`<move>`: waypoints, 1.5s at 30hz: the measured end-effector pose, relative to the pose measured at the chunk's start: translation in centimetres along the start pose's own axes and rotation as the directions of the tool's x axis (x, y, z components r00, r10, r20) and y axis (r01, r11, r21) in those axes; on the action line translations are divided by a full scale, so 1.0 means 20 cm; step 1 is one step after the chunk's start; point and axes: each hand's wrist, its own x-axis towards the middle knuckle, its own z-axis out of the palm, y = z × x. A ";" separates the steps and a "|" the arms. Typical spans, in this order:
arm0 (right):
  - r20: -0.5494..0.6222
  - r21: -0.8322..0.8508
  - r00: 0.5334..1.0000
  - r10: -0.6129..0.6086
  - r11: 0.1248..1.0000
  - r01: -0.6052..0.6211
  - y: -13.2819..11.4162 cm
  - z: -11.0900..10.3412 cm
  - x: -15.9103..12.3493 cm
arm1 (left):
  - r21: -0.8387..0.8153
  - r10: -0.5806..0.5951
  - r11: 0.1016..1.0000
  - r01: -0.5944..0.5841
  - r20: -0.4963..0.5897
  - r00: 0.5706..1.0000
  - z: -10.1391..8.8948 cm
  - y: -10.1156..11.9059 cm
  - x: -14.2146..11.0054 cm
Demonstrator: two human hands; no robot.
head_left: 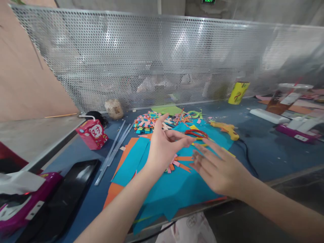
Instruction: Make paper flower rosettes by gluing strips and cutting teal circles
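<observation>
My left hand (164, 146) is raised over blue paper (174, 189), its thumb and a fingertip pressed together in a pinch and another finger pointing up. Whatever the pinch holds is too small to make out; a short yellow sliver shows by the fingertips. My right hand (222, 168) faces it, slightly blurred, fingers stretched out and apart. Beneath and between the hands lies a fringed paper flower (174, 165) with orange and pink strips, partly hidden by the left hand. Just behind the fingertips are scissors with red and yellow handles (196, 133).
Behind the hands sits a pile of colourful fringed paper (144, 121). A yellow glue gun (226, 130) with a black cord lies right. Clear glue sticks (113, 152), a red drink box (92, 133) and a black tablet (73, 185) are left. A perforated metal screen (126, 50) bounds the back.
</observation>
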 end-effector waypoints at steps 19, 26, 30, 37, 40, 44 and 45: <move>0.073 0.208 0.990 -0.125 0.972 0.107 -0.04 -0.06 0.04 | 0.073 0.148 0.981 -0.179 0.311 0.939 0.05 0.04 -0.09; 0.022 0.219 1.000 0.016 0.976 -0.021 0.02 -0.08 0.03 | 0.007 0.189 0.981 -0.193 0.170 0.967 0.03 0.03 -0.07; -0.031 0.194 0.998 0.045 0.980 -0.038 0.03 -0.09 0.04 | 0.036 0.160 0.983 -0.180 0.313 0.936 0.06 0.03 -0.11; -0.003 0.230 0.998 0.057 0.972 -0.055 0.04 -0.10 0.02 | 0.036 0.132 0.987 -0.154 0.348 0.928 0.08 0.04 -0.12; -0.007 0.194 1.000 -0.004 0.981 0.005 0.06 -0.09 0.00 | 0.086 0.181 0.975 -0.207 0.240 0.954 0.05 0.04 -0.08; 0.018 0.169 0.996 -0.092 0.982 0.088 0.06 -0.11 -0.04 | 0.200 0.264 0.943 -0.265 0.030 0.964 -0.02 0.02 -0.01; 0.014 0.164 0.993 -0.115 0.980 0.111 0.06 -0.12 -0.05 | 0.236 0.279 0.933 -0.270 -0.004 0.960 -0.03 0.01 0.00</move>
